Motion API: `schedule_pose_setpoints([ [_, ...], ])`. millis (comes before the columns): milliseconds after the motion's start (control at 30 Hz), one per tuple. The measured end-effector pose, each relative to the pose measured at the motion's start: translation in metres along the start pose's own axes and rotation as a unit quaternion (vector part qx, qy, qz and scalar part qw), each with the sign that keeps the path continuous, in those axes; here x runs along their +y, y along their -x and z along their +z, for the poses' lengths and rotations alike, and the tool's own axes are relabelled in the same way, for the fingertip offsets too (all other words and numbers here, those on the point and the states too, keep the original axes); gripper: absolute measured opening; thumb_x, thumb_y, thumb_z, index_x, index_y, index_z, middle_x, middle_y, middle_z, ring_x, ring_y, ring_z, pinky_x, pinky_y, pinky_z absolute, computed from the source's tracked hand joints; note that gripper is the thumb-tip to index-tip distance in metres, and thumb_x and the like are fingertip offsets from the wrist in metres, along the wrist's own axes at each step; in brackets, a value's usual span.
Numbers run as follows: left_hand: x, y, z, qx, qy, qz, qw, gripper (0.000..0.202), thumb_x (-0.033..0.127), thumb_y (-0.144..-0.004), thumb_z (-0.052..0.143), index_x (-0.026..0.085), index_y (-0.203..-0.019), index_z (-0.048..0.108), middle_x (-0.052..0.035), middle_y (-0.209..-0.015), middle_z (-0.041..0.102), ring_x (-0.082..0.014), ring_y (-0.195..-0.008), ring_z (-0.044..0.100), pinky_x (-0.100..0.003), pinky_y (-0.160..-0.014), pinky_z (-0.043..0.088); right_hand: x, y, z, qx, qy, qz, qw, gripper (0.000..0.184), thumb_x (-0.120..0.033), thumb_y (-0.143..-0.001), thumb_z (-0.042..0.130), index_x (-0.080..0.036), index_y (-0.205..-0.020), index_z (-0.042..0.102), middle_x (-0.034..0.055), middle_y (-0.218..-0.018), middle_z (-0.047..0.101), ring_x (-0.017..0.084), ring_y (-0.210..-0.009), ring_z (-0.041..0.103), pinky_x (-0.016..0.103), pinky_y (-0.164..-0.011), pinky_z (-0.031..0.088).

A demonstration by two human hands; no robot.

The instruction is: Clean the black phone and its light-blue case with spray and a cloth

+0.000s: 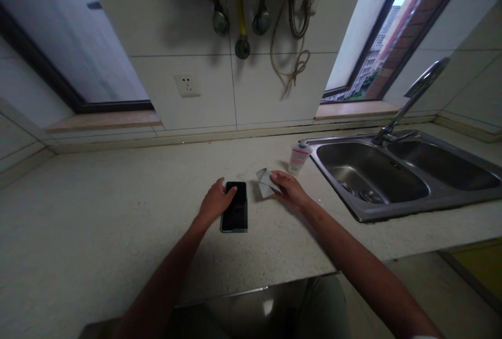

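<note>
The phone (234, 206) lies flat on the counter (117, 234), screen up and dark, its long axis running almost straight from the person toward the tiled wall, tipped only slightly. The left hand (215, 202) sits palm down over its upper end, the wrist angling in from the lower left and the fingers (231, 190) lightly curled on the glass. They touch the phone, but I can't tell whether they grip it. The right arm reaches in from the other side, the right hand (287, 190) held low with its fingers (276, 176) stretched toward the phone and lying on a folded pale sheet (265, 184), just beside it. Whether they pinch the sheet can't be told. Behind that stands a small white tube (298, 159), near the steel sink (408, 206).
</note>
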State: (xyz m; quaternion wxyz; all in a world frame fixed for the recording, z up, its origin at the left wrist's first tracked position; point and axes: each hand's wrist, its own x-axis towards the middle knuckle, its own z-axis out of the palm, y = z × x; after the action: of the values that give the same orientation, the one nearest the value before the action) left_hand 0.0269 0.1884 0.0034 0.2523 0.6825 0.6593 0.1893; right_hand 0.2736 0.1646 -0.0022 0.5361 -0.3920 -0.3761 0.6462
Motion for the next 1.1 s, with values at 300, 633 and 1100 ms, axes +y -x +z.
schedule_pose_setpoints([
  [300,0.001,0.005,0.008,-0.011,-0.053,0.011,0.998,0.079,0.056,-0.088,0.053,0.007,-0.147,0.036,-0.0252,-0.14,0.049,-0.0336,-0.129,0.05,-0.04,-0.103,0.041,-0.007,-0.001,-0.023,0.049,0.083,-0.021,0.995,0.043,-0.038,-0.065,0.084,-0.021,-0.103,0.07,0.0026,-0.087,0.073,0.016,-0.07,0.065,0.026,-0.058,0.053],
  [633,0.012,0.021,0.019,0.026,-0.16,0.048,0.986,0.106,0.068,-0.074,0.065,0.006,-0.151,0.029,-0.0264,-0.135,0.049,-0.0377,-0.124,0.053,-0.043,-0.099,0.044,0.001,-0.008,-0.038,0.098,0.213,-0.083,0.969,0.046,-0.037,-0.063,0.081,-0.018,-0.104,0.069,0.0037,-0.08,0.069,0.013,-0.058,0.056,0.025,-0.05,0.04],
  [1100,0.024,0.033,0.02,0.07,-0.265,0.06,0.96,0.095,0.059,-0.082,0.058,0.003,-0.153,0.029,-0.0232,-0.122,0.062,-0.0355,-0.109,0.057,-0.044,-0.091,0.045,0.007,-0.006,-0.04,0.089,0.298,-0.107,0.945,0.047,-0.04,-0.068,0.077,-0.018,-0.108,0.068,0.0062,-0.088,0.07,0.019,-0.071,0.063,0.031,-0.062,0.049],
])
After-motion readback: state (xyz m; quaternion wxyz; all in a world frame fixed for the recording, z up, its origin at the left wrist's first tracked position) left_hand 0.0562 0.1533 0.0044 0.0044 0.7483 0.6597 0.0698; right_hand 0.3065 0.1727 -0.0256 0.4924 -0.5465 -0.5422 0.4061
